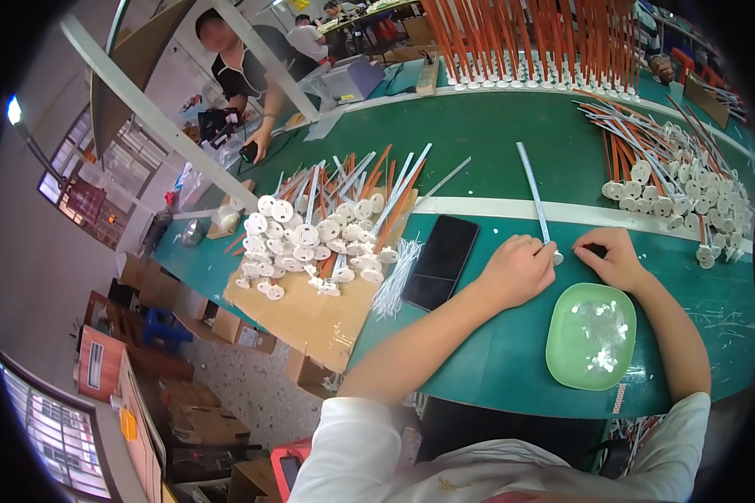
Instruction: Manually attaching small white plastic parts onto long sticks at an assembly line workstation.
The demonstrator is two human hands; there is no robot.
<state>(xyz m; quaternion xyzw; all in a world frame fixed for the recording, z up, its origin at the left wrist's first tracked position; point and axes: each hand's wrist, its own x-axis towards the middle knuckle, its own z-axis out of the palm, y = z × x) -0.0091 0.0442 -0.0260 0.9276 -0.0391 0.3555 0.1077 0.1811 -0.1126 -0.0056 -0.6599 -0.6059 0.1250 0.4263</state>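
Presently: your left grip (pixel 520 270) closed at the pale strip (pixel 532 189), right of centre | your right grip (pixel 612 257) curled, contents cannot be told | one-ended hold could let it swivel.

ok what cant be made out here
Head view:
Pale strip: lower end partly behind the left hand.
Whether the right hand holds anything: hidden by its curl.
Orange strips: tops cut off by the upper edge.
White bits in the green tray: too small to identify.
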